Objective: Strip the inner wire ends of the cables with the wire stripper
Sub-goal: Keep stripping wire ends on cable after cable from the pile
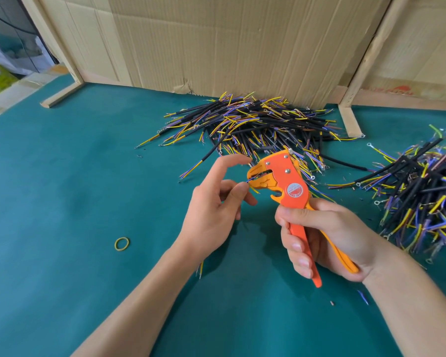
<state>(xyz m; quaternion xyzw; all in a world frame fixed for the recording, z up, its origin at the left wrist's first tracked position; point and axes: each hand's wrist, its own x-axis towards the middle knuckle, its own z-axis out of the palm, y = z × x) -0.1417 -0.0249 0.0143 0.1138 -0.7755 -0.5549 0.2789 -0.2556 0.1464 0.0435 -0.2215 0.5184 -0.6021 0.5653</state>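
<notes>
My right hand (327, 235) grips the handles of an orange wire stripper (286, 181), its jaws pointing left. My left hand (216, 207) pinches thin blue and yellow inner wires (250, 182) between thumb and finger, their ends inside the stripper's jaws. The index finger is raised. The rest of that cable runs under my left hand; its far end (200, 269) sticks out below the wrist. A large pile of black cables (255, 127) with coloured wire ends lies behind the tool. A second pile (422, 199) lies at the right.
A yellow rubber band (121, 244) lies on the green mat (62, 202) left of my arms. Cardboard sheets (216, 42) and wooden strips (349, 122) wall the back. Small insulation scraps (363, 297) lie near my right forearm.
</notes>
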